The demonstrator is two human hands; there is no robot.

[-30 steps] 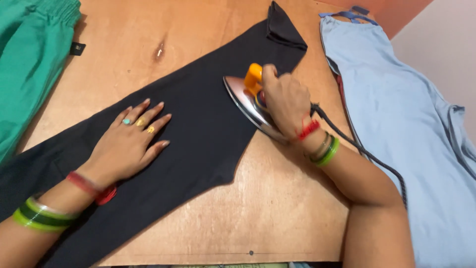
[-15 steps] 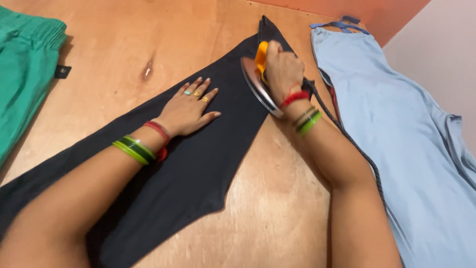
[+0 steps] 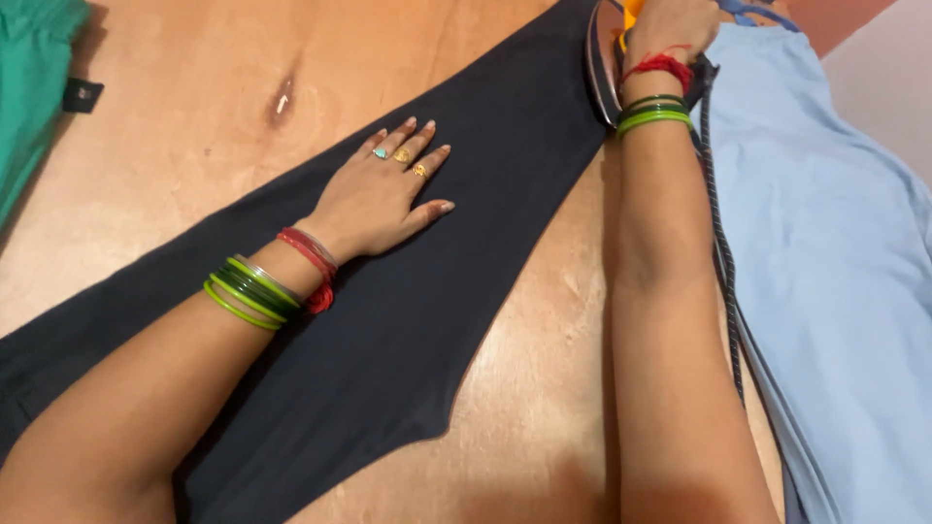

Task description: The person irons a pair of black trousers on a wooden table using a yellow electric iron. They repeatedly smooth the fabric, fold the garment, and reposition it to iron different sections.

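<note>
Iron point(image 3: 604, 58) now at the far, narrow end of the dark garment point(image 3: 427, 291), tilted up on edge, soleplate facing left; a second ago at mid-cloth, so pass carried up the length of the fabric. Right hand point(image 3: 670, 29) clenched around the iron's yellow handle (partly cut off by the top of the frame). Left hand point(image 3: 383, 199) released, flat, fingers spread, pressing the garment to the bench point(image 3: 524, 427); shifted further up the cloth with the iron. Cord point(image 3: 723, 252) trailing along the right forearm, over the light blue garment point(image 3: 835, 243). Green garment point(image 3: 34, 87) at far left, apart. Judgement: stroke at its end, near portion already covered.
</note>
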